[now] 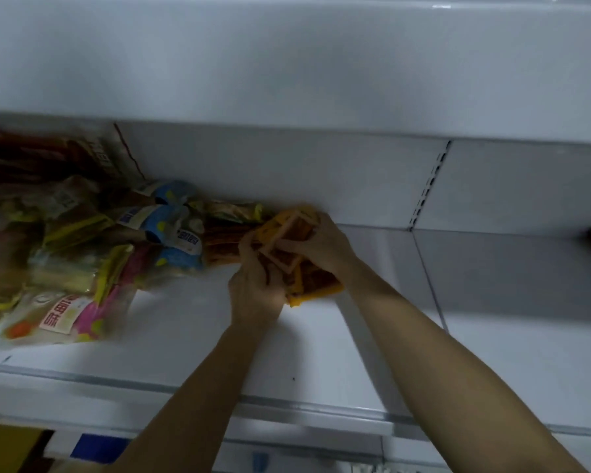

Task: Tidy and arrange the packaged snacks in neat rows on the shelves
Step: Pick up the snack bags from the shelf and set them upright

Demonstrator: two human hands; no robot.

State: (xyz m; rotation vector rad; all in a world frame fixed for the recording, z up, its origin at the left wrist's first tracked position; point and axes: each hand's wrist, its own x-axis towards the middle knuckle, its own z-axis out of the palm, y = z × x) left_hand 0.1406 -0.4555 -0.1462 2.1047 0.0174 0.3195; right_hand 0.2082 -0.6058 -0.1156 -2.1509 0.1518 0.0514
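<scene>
both hands: left hand (256,295) and right hand (321,247) gripping the orange snack packs (307,281) | spot: back of white shelf (321,353) | risk: slippery stack fans out, knocks the loose pile (82,240) just left of my hands

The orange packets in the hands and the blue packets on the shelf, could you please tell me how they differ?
The orange packets are gripped between the left hand and the right hand, gathered into a bundle; the blue packets lie untouched in a loose heap on the shelf. The orange packets sit right of the heap, the blue ones within it. Both are flat, sealed snack bags.
</scene>
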